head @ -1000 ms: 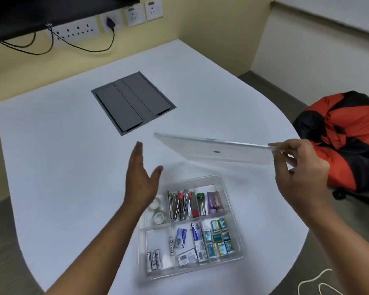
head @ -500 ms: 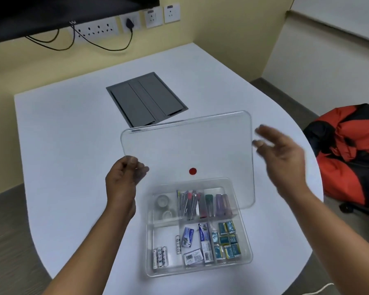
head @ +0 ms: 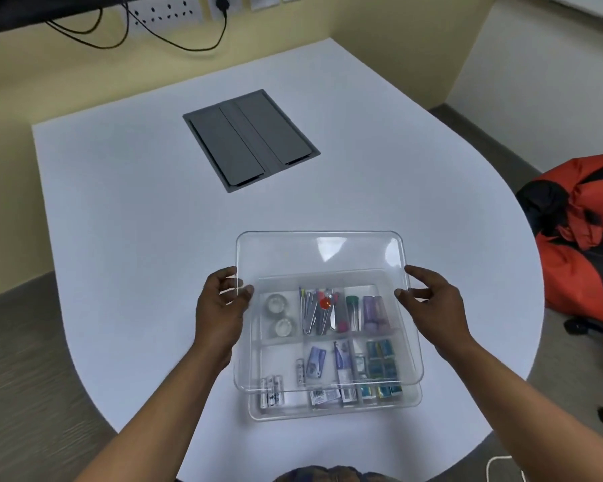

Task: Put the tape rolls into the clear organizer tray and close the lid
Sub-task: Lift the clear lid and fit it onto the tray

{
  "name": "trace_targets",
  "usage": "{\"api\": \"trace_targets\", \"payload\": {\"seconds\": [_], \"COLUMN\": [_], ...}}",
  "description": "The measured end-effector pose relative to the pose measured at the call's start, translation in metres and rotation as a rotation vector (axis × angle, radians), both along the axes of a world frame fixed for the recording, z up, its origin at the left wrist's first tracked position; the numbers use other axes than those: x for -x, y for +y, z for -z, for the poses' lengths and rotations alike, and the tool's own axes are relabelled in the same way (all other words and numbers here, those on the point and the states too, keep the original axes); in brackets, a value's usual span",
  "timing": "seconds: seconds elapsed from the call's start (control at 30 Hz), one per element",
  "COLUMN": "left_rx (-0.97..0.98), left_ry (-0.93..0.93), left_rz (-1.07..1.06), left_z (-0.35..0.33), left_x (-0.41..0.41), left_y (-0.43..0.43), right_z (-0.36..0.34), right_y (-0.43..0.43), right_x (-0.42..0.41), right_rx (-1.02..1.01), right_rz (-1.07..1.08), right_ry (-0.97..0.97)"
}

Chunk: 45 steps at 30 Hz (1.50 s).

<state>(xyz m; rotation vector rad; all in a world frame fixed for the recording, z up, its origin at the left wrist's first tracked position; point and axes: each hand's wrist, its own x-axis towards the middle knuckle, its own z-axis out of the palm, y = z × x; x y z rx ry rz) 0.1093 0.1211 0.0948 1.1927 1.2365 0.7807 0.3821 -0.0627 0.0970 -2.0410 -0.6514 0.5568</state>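
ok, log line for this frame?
stage: closing | lid: both hands, above tray, not seated | tape rolls: in tray

We reach both bare forearms forward, converging from the bottom corners. Our left hand curls, thumb on top and fingers tucked beneath in a pinch. Our right hand mirrors it, thumb and fingers closed opposite, wrists level.

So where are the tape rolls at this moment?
In the head view, the two tape rolls lie in the far-left compartment of the clear tray, beside the left hand, under the lid.
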Motion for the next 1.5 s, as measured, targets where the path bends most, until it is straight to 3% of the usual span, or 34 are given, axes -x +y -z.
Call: {"api": "trace_targets", "payload": {"seconds": [0.1, 0.23, 0.63, 0.97, 1.2, 1.37, 1.5], "left_rx": [-0.078, -0.066, 0.045, 0.098, 0.182, -0.06, -0.428], "left_ry": [0.252, 0.379, 0.477, 0.429, 0.388, 0.652, 0.966], "left_rz": [0.098, 0.214, 0.333, 0.26, 0.329, 0.44, 0.749], "left_z": [0.015, 0.028, 0.046, 0.058, 0.066, 0.053, 0.036], "left_x": [0.007, 0.015, 0.024, 0.025, 0.023, 0.007, 0.004], "left_y": [-0.007, -0.014, -0.018, -0.016, 0.003, 0.029, 0.026], "right_z": [0.011, 0.025, 0.051, 0.051, 0.04, 0.027, 0.027], "right_y": [-0.004, -0.007, -0.016, -0.017, -0.005, 0.033, 0.035], "right_x": [0.0, -0.001, 0.006, 0.012, 0.0, -0.019, -0.015], "right_rx": [0.081, 0.188, 0.318, 0.372, 0.78, 0.807, 0.902], "right_rz": [-0.009, -0.014, -0.073, -0.086, -0.514, -0.682, -0.922], "right_ry": [0.008, 0.005, -0.078, -0.113, -0.377, -0.296, -0.564]}}
